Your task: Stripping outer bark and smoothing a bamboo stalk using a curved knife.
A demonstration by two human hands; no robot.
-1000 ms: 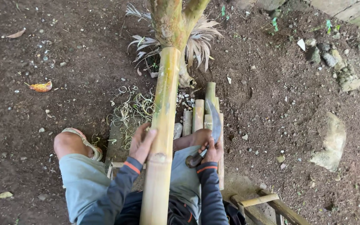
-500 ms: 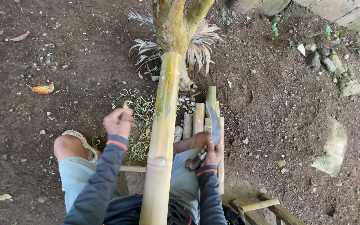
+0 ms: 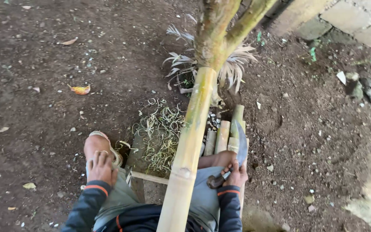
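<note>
We pause between cuts: our right hand (image 3: 236,175) grips the knife (image 3: 241,144), our left hand (image 3: 101,167) rests open on our knee (image 3: 94,145), so the bamboo pole (image 3: 190,146) needs steadying next.

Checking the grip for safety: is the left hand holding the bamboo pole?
No, the left hand rests on the knee, apart from the bamboo pole.

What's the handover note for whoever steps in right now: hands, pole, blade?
Left hand: empty, resting on the left knee.
Right hand: gripping a curved steel knife with dark handle, blade pointing up.
Long yellow-green bamboo pole: leaning from lap against forked tree trunk, neither hand on it.
Done: curly pale shavings on dirt; short cut bamboo pieces by the right leg.
Left: cannot tell.
</note>
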